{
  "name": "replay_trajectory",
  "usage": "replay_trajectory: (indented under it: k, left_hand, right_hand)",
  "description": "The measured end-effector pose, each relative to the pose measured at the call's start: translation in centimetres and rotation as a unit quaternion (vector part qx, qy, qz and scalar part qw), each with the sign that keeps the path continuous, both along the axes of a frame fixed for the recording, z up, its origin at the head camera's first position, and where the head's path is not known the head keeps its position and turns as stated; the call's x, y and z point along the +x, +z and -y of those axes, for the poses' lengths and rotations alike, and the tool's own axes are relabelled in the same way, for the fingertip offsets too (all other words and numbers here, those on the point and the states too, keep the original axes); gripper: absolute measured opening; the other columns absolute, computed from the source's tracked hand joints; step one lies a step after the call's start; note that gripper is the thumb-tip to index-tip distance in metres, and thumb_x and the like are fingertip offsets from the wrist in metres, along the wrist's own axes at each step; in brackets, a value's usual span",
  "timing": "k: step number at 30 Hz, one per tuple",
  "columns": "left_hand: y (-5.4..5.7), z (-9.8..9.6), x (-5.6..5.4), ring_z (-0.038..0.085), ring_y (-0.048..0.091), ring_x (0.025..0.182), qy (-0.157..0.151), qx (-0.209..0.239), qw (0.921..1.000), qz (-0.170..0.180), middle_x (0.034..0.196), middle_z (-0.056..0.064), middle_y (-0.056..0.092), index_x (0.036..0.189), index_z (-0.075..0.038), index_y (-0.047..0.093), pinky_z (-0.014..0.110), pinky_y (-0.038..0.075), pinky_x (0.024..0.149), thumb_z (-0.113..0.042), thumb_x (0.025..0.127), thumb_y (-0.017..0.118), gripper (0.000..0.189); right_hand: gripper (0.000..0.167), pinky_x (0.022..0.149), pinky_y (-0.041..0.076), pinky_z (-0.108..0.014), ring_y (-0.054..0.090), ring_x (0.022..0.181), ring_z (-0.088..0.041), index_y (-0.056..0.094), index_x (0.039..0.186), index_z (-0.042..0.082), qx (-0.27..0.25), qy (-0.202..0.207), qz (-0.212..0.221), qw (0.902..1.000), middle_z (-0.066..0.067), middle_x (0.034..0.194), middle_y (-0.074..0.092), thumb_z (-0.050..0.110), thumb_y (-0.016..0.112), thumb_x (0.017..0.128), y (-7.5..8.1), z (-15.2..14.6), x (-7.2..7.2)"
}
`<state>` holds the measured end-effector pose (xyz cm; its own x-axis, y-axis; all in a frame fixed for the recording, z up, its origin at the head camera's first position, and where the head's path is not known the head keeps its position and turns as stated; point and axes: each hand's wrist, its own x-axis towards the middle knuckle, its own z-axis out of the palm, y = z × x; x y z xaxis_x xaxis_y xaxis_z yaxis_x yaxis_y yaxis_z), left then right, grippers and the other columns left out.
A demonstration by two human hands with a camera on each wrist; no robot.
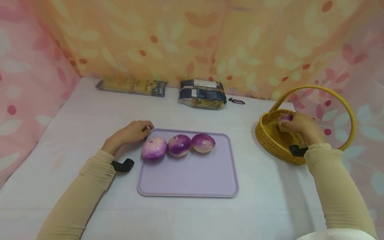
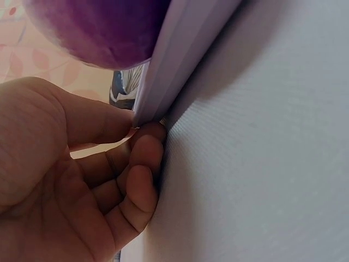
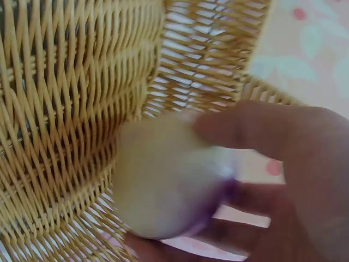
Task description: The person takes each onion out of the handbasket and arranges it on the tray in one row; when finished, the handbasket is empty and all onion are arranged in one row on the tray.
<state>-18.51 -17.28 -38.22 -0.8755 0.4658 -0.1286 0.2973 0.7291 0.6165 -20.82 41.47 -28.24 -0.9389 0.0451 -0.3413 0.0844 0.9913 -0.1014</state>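
Note:
Three purple-and-white turnips stand in a row along the far side of the lilac tray: the left turnip (image 1: 154,148), the middle turnip (image 1: 179,145) and the right turnip (image 1: 203,143). My left hand (image 1: 134,132) is at the far left corner of the tray (image 1: 189,180). Seen from the left wrist, its thumb and curled fingers (image 2: 143,188) pinch the tray's rim (image 2: 169,65). Inside the yellow wicker basket (image 1: 270,146), my right hand (image 1: 301,124) grips another turnip (image 3: 169,174), blurred in the right wrist view, its pale side toward the camera.
At the back of the white table (image 1: 261,206) lie a long yellow packet (image 1: 132,85), a dark packet (image 1: 203,94) and a small wrapped candy (image 1: 237,101). The basket's tall handle (image 1: 349,113) arches over my right hand. Floral curtains (image 1: 168,40) enclose the table.

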Motion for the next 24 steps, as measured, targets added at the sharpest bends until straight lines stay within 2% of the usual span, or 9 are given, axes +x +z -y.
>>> replay_trajectory:
  k: [3, 7, 11, 14, 17, 20, 24]
  left_hand:
    - [0.2, -0.2, -0.1, 0.021, 0.058, 0.080, -0.003, -0.002, 1.0000, -0.003, 0.093, 0.015, 0.068, 0.112, -0.002, 0.064, 0.034, 0.047, 0.072, -0.008, 0.095, 0.048, 0.024]
    - [0.5, -0.1, -0.2, 0.022, 0.059, 0.083, 0.002, -0.011, 0.9999, -0.007, 0.096, 0.016, 0.069, 0.113, -0.003, 0.064, 0.038, 0.048, 0.075, -0.007, 0.095, 0.048, 0.024]
    - [0.6, -0.1, -0.1, 0.023, 0.060, 0.083, 0.001, -0.012, 0.9999, -0.004, 0.097, 0.017, 0.069, 0.113, -0.001, 0.063, 0.039, 0.049, 0.077, -0.008, 0.095, 0.048, 0.025]
    - [0.5, 0.0, 0.0, 0.023, 0.060, 0.083, 0.002, -0.010, 0.9999, 0.001, 0.097, 0.018, 0.069, 0.114, -0.001, 0.063, 0.039, 0.050, 0.077, -0.008, 0.096, 0.048, 0.025]
    - [0.3, 0.0, 0.1, 0.024, 0.060, 0.083, 0.003, -0.009, 0.9999, 0.003, 0.097, 0.019, 0.069, 0.114, 0.000, 0.062, 0.040, 0.050, 0.076, -0.008, 0.096, 0.047, 0.025]
    - [0.2, -0.1, 0.2, 0.024, 0.061, 0.083, 0.003, -0.010, 0.9999, 0.002, 0.098, 0.019, 0.069, 0.115, 0.000, 0.062, 0.040, 0.050, 0.076, -0.008, 0.096, 0.047, 0.025]
    - [0.0, -0.3, 0.2, 0.024, 0.061, 0.083, 0.001, -0.011, 0.9999, 0.000, 0.098, 0.020, 0.069, 0.115, 0.001, 0.061, 0.040, 0.050, 0.076, -0.008, 0.096, 0.047, 0.025]
  right_hand:
    - [0.074, 0.083, 0.045, -0.062, 0.052, 0.096, -0.047, 0.040, 0.129, -0.015, -0.013, -0.009, -0.058, 0.9982, -0.037, 0.117, 0.052, 0.051, 0.045, 0.095, 0.1, 0.3, 1.5]
    - [0.078, 0.092, 0.041, -0.067, 0.052, 0.105, -0.052, 0.039, 0.137, -0.010, -0.020, -0.001, -0.126, 0.9918, -0.038, 0.126, 0.051, 0.056, 0.044, 0.095, 0.7, 2.0, 3.1]
    - [0.078, 0.095, 0.038, -0.068, 0.051, 0.109, -0.052, 0.036, 0.144, -0.003, -0.031, 0.015, -0.157, 0.9870, -0.035, 0.132, 0.049, 0.055, 0.048, 0.094, 2.1, 4.8, 4.6]
    - [0.071, 0.095, 0.039, -0.068, 0.051, 0.111, -0.051, 0.037, 0.145, -0.001, -0.044, 0.038, -0.176, 0.9827, -0.034, 0.131, 0.049, 0.046, 0.052, 0.094, 3.1, 7.1, 5.7]
    - [0.064, 0.095, 0.041, -0.066, 0.051, 0.114, -0.049, 0.042, 0.142, 0.001, -0.055, 0.069, -0.203, 0.9752, -0.032, 0.130, 0.051, 0.039, 0.056, 0.092, 3.4, 9.5, 6.8]
    - [0.061, 0.093, 0.044, -0.062, 0.055, 0.113, -0.046, 0.046, 0.140, 0.003, -0.055, 0.105, -0.227, 0.9666, -0.028, 0.130, 0.054, 0.035, 0.060, 0.090, 2.7, 11.6, 7.9]
    - [0.060, 0.087, 0.050, -0.058, 0.061, 0.107, -0.040, 0.049, 0.139, 0.006, -0.061, 0.149, -0.240, 0.9574, -0.022, 0.128, 0.057, 0.031, 0.064, 0.086, 0.5, 13.9, 9.2]
